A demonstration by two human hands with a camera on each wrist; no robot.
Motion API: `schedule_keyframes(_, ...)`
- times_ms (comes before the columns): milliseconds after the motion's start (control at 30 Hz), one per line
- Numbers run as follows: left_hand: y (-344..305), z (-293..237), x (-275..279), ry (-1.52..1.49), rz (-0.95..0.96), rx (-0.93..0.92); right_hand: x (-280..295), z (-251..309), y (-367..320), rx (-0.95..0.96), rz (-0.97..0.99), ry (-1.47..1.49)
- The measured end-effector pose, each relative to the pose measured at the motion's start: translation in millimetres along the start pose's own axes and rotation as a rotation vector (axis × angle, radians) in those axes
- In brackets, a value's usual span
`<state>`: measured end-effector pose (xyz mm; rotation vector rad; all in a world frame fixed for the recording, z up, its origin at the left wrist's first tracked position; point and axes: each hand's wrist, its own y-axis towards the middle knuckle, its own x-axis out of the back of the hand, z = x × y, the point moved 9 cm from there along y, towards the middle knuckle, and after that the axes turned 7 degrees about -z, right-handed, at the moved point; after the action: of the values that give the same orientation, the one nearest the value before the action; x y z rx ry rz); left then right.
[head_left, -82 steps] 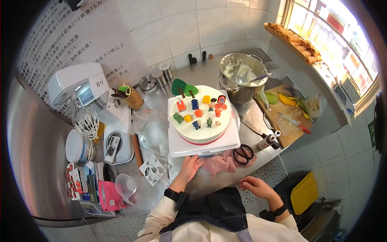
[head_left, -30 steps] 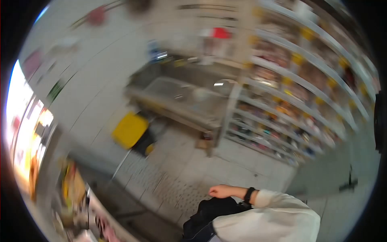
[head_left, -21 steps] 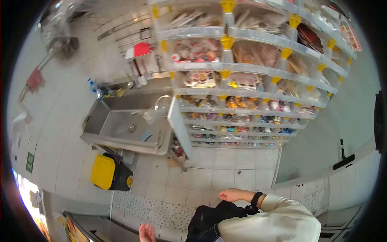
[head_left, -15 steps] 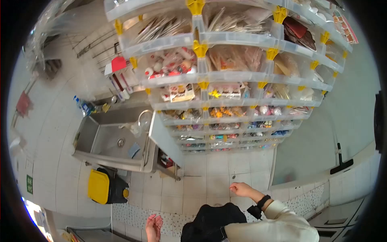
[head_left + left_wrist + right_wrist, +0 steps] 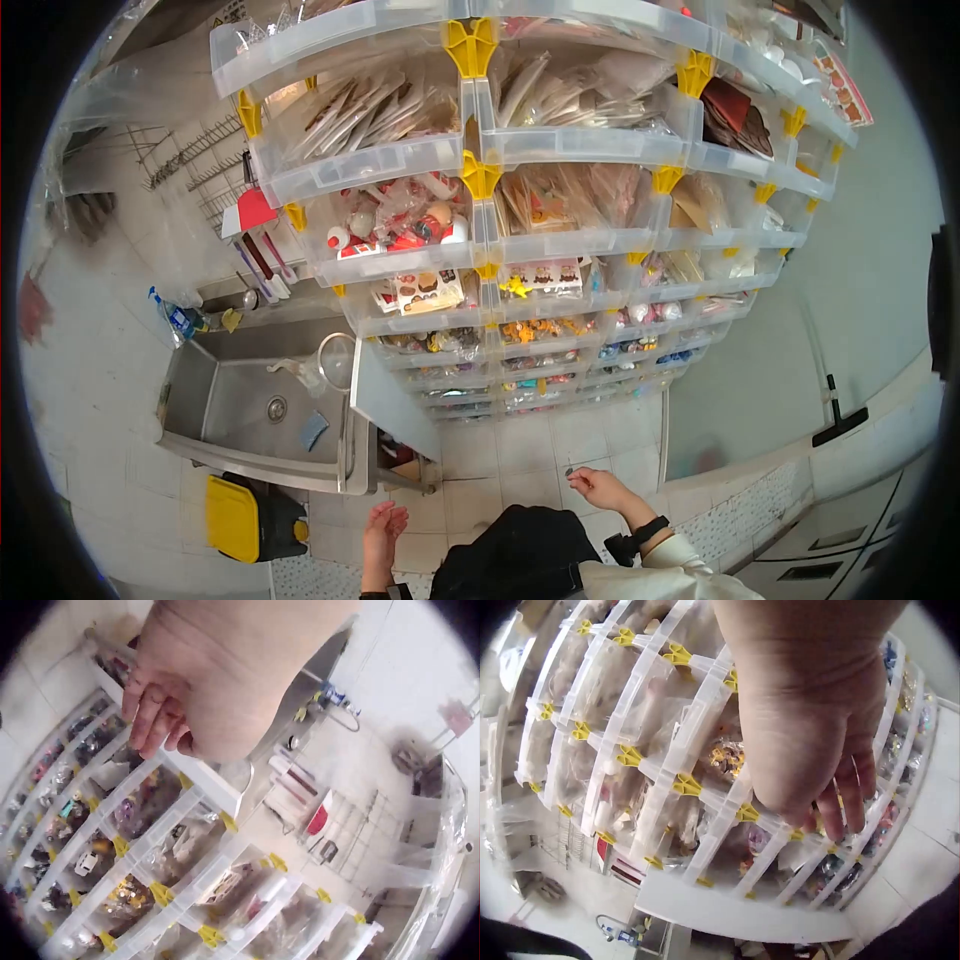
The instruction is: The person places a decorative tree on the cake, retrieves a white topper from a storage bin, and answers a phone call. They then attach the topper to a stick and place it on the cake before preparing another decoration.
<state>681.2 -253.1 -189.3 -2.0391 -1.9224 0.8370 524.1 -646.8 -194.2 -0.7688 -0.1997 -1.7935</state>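
Observation:
My left hand (image 5: 383,532) hangs low at the front with loosely bent fingers and nothing in them. To its right my right hand (image 5: 603,490), also without anything held, is relaxed in front of the black apron (image 5: 515,555). Ahead of both rises a tall rack of clear plastic bins (image 5: 590,145) joined by yellow clips (image 5: 480,175). In the left wrist view the left hand (image 5: 202,697) overlaps the rack; the right hand (image 5: 817,727) does the same in the right wrist view. Bagged flat goods (image 5: 375,110) and small coloured toppers (image 5: 545,330) fill the bins.
A steel sink (image 5: 225,440) stands left of the rack, with a blue spray bottle (image 5: 172,315) at its back corner. Below it is a yellow-lidded bin (image 5: 232,518). A frosted door (image 5: 760,400) is at right, drawers (image 5: 830,540) at lower right.
The view has turned from the counter with the decorated cake to the bin rack, which now looms larger. My left hand has left the cake's board and come up into view at lower left.

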Motion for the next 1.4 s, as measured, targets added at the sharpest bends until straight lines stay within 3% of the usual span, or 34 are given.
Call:
schedule_keyframes(133,18.8,-19.0,-40.3,0.135,0.052,-0.039,19.5,9.6,18.1,0.066,-0.063,-0.067)
schedule_keyframes(200,20.8,-25.2,-56.7,0.173,0.048,-0.013,47.9,30.3,33.6,0.025,-0.113,0.185)
schedule_keyframes(267,27.2,-20.0,-55.1,0.150,0.004,-0.009,101.7,95.6,52.3,0.213,-0.258,0.178)
schedule_keyframes(333,29.0,-12.9,-58.7,0.129,-0.055,0.007,169.6,190.9,65.7,0.616,-0.489,0.058)
schedule_keyframes(467,27.9,-0.5,-75.9,-0.075,-0.112,0.052,247.0,324.1,114.2,0.938,-0.525,-0.019)
schedule_keyframes(500,28.2,3.8,-82.9,-0.117,-0.110,0.065,249.9,334.3,143.1,0.936,-0.438,-0.125)
schedule_keyframes(567,26.0,2.4,-97.6,-0.121,-0.115,0.030,259.6,346.2,183.4,0.941,-0.341,-0.224)
schedule_keyframes(633,24.9,2.3,-103.7,-0.133,-0.122,-0.004,246.9,323.2,230.3,0.598,0.000,-0.507)
schedule_keyframes(733,18.1,15.0,-99.9,-0.218,-0.159,-0.021,267.7,290.2,276.3,0.604,-0.046,-0.687)
schedule_keyframes(867,19.8,35.8,-90.7,-0.240,-0.223,-0.001,305.0,291.5,274.3,0.560,-0.163,-0.697)
schedule_keyframes(1167,23.8,17.4,-116.0,-0.220,-0.245,-0.019,297.4,295.1,265.6,0.552,-0.051,-0.649)
schedule_keyframes(1267,20.0,17.3,-115.3,-0.199,-0.253,-0.023,284.4,281.5,262.2,0.471,0.108,-0.725)
schedule_keyframes(1400,13.8,20.0,-109.5,-0.194,-0.290,-0.008,279.4,268.6,274.9,0.667,-0.002,-0.745)
